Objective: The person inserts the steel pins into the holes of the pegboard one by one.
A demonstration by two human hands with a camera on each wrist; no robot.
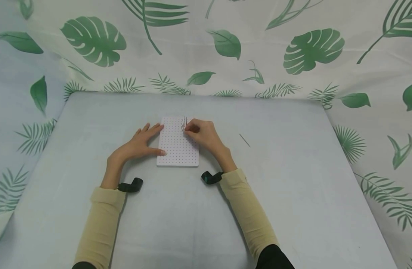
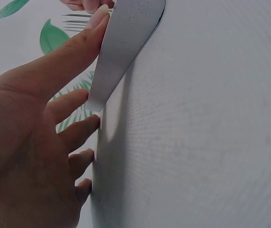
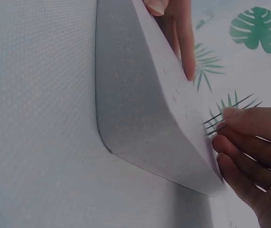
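A white pegboard block (image 1: 178,149) with rows of small holes lies flat on the table. Several thin dark pins (image 1: 183,122) stand upright in it near its far right part. My right hand (image 1: 206,135) is over the board's right edge, thumb and fingertips pinching a thin dark pin (image 3: 242,100) beside the others. Spread along the left side, my left hand (image 1: 138,144) rests its thumb on the board's near left top and touches the far left edge with a fingertip. In the left wrist view the board's side wall (image 2: 121,47) hides the pins.
One loose thin pin (image 1: 244,140) lies on the table right of my right hand. The pale table (image 1: 279,194) extends on all sides of the board, with leaf-patterned cloth (image 1: 253,48) hanging behind. Black wrist cameras (image 1: 132,185) sit on both wrists.
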